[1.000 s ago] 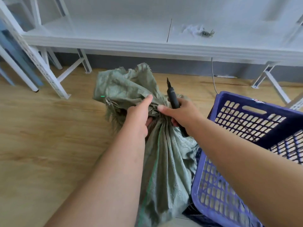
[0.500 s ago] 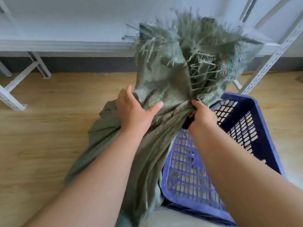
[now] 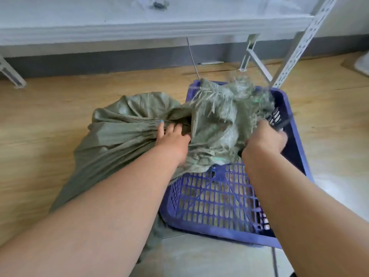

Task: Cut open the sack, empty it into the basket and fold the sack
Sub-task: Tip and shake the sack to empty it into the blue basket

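A grey-green woven sack (image 3: 123, 140) lies slumped on the wooden floor, left of a blue slotted plastic basket (image 3: 219, 234). Its frayed, cut mouth (image 3: 225, 108) hangs over the basket's left rim and into the basket. My left hand (image 3: 171, 138) grips the bunched neck of the sack just outside the rim. My right hand (image 3: 263, 138) is closed on the mouth's right edge, inside the basket. A dark, blurred, stick-like shape (image 3: 281, 123) pokes out beyond this fist. What is inside the sack is hidden, and I see only bare mesh on the basket's near floor.
A low white shelf board (image 3: 139, 27) runs across the back, with a perforated metal upright (image 3: 295, 48) leaning just behind the basket. A grey cable (image 3: 192, 56) hangs down to the floor. Pale tiles (image 3: 199, 256) begin in front of the basket.
The sack's mouth, held up high half a second ago, has come down into the basket. My right hand has moved further right, inside the basket, and my left stays on the neck.
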The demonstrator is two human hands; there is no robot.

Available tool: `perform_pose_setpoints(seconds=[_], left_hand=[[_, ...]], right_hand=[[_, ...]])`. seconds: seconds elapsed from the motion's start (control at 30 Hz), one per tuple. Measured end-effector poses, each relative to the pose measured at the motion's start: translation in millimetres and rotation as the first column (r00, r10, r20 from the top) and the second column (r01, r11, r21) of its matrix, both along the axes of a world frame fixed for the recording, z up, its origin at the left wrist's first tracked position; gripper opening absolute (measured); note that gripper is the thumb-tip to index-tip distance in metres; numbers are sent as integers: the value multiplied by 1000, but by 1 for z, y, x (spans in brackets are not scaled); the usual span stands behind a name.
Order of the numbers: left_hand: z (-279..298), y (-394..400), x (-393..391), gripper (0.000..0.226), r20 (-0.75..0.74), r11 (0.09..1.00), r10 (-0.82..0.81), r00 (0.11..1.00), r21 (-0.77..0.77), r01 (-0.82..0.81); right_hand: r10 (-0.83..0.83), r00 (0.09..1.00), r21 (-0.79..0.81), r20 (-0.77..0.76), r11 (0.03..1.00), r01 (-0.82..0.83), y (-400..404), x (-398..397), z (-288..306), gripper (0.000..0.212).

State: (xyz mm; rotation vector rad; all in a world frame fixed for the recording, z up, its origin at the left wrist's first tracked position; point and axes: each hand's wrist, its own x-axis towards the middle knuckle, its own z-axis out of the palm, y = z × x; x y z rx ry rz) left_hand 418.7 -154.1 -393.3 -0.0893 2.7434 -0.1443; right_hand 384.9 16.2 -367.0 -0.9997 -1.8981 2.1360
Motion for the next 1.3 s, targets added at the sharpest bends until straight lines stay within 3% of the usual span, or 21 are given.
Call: perform_pose_setpoints(seconds=[0.07, 0.1, 0.13, 0.2, 0.27, 0.33, 0.4, 0.47, 0.53, 0.57, 0.63, 0.7, 0.73, 0.8, 0.87, 0.93, 0.97, 1.07, 1.1, 1.23, 1.3], left_hand=[[4, 1, 1, 56, -43, 997, -65, 997, -49, 62], [5, 2, 4, 49, -74, 991, -118, 990, -72, 112], [4, 4, 8, 43, -108, 982, -179, 978, -82, 171], [-2, 6, 19, 33, -132, 963, -269, 954, -16, 270], [-7, 2, 29, 31, -122, 949, -283, 951, 110, 296], [-5, -4, 38, 42, -240, 921, -191, 952, 292, 258], [0, -11, 53, 53, -398, 892, -10, 917, 411, 188], [2, -20, 71, 68, -463, 924, 129, 877, 377, 64], [0, -27, 85, 84, -424, 926, 254, 869, 367, -91], [-2, -29, 88, 88, -383, 920, 282, 880, 367, -136], [-5, -30, 89, 89, -321, 926, 257, 911, 351, -137], [-5, -31, 87, 93, -330, 931, 239, 913, 344, -120], [-6, -31, 87, 99, -346, 935, 244, 906, 331, -125], [-7, -30, 89, 109, -361, 944, 236, 902, 304, -125], [-10, -28, 91, 110, -359, 953, 222, 907, 278, -123], [-10, -27, 92, 109, -339, 953, 229, 912, 271, -138], [-11, -25, 92, 107, -336, 954, 227, 914, 268, -139], [-14, -22, 93, 88, -368, 968, 129, 921, 248, -36], [-16, -22, 94, 77, -364, 967, 80, 928, 254, 16], [-17, -18, 96, 63, -324, 959, 27, 946, 277, 67], [-17, -15, 96, 64, -293, 947, 53, 955, 317, 45]], right_hand=[[70, 980, 59, -189, 996, -60, -19, 2, 21, 9], [187, 950, 144, -249, 977, -155, -32, 3, 31, 2], [321, 900, 238, -295, 937, -256, -48, 5, 38, 7], [592, 779, 469, -204, 758, -454, -72, 0, 29, 1], [752, 659, 640, 0, 507, -578, -87, -5, 18, 16], [792, 588, 636, 167, 369, -678, -91, -11, 1, 37], [795, 547, 573, 262, 328, -751, -89, -14, -16, 61], [813, 518, 535, 264, 324, -781, -89, -14, -27, 78], [834, 513, 569, 201, 327, -755, -96, -15, -28, 94], [849, 487, 606, 205, 281, -744, -100, -14, -27, 100], [843, 425, 681, 330, 98, -725, -106, -16, -27, 99], [780, 398, 710, 482, -82, -700, -108, -19, -22, 66], [772, 405, 716, 490, -90, -693, -108, -22, -19, 49], [797, 463, 717, 387, 55, -695, -97, -26, -11, 33], [746, 586, 623, 316, 303, -721, -73, -31, -14, 36], [607, 672, 466, 425, 489, -737, -44, -27, -24, 52], [556, 658, 415, 508, 512, -752, -32, -21, -32, 57], [528, 575, 426, 625, 386, -818, -30, -16, -45, 56], [526, 591, 454, 612, 379, -807, -35, -16, -44, 51], [520, 813, 620, 261, 555, -554, -60, -20, -23, 35], [581, 808, 622, 97, 598, -505, -70, -10, -6, 29]])
